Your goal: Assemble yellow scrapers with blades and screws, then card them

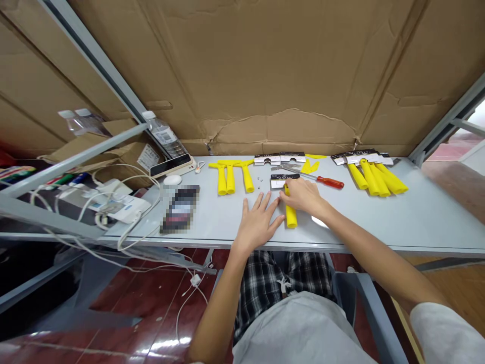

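Note:
My right hand (304, 195) is curled over the top of a yellow tubular handle (291, 216), its fingers closed there. A black-and-white header card (278, 182) lies just beyond those fingers. My left hand (256, 222) lies flat on the table with its fingers spread, the thumb and index tips close to the handle. Past my left fingertips are a few tiny metal bits (259, 180). Several yellow T-shaped handles (229, 178) stand out to the left. Behind my right hand lies a screwdriver (330, 182) with a red grip, beside flat yellow pieces (311, 167).
At the right lie several carded yellow handles (379, 178). More header cards (292, 157) lie against the cardboard backing (280, 71). On the left are a phone (172, 166), a blurred dark object (180, 208), a water bottle (166, 135) and a power strip (125, 207) with tangled cables.

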A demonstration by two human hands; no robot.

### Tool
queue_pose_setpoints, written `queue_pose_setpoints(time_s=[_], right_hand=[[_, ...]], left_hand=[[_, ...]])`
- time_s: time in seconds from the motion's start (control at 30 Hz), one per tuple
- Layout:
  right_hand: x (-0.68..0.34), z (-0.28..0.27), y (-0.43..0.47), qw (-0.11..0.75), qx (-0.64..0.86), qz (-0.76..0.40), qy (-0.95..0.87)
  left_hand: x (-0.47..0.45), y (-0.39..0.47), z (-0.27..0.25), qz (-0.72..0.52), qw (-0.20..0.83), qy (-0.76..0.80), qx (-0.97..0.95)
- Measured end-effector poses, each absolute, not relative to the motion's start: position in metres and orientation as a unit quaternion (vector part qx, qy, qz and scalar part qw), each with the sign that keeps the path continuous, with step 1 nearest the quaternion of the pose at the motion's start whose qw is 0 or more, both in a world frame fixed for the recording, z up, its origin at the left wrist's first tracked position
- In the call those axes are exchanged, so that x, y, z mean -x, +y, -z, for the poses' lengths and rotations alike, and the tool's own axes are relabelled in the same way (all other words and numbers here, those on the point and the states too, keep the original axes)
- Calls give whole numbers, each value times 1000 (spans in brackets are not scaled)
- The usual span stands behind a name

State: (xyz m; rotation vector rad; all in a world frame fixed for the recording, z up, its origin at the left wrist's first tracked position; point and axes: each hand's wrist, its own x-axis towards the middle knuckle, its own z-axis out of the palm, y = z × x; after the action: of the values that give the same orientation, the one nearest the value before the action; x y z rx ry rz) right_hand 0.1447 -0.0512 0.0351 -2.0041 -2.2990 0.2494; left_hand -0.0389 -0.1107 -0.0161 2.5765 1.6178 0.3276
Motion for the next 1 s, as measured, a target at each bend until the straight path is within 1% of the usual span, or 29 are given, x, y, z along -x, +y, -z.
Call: queue_pose_setpoints(time_s=[0.13, 0.3, 0.43, 0.5, 0.57, 0.67, 0.77, 0.83, 1.0], right_hand=[[-142, -32, -50, 43, 649, -86, -755], [-159, -47, -60, 71, 640, -70, -762], [-197, -70, -63, 117, 649, -25, -751], [-225, -81, -58, 118, 662, 10, -740], [-257, -88, -46, 104, 688, 38, -717], [-306, -89, -17, 73, 687, 67, -720], [-347, -77, 15, 15, 710, 92, -698], [-364, -66, 32, -21, 730, 82, -678], [-384, -51, 49, -32, 751, 59, -657]], left_hand=[[39, -110, 18, -115, 41, 528, -841], [40, -110, 20, -122, 40, 527, -840], [41, -110, 19, -123, 44, 524, -841], [41, -110, 19, -125, 44, 524, -841], [41, -111, 18, -125, 45, 524, -841], [41, -111, 17, -117, 40, 525, -842], [41, -111, 18, -103, 30, 532, -840], [40, -111, 18, -95, 25, 536, -838], [40, -112, 16, -84, 21, 538, -838]])
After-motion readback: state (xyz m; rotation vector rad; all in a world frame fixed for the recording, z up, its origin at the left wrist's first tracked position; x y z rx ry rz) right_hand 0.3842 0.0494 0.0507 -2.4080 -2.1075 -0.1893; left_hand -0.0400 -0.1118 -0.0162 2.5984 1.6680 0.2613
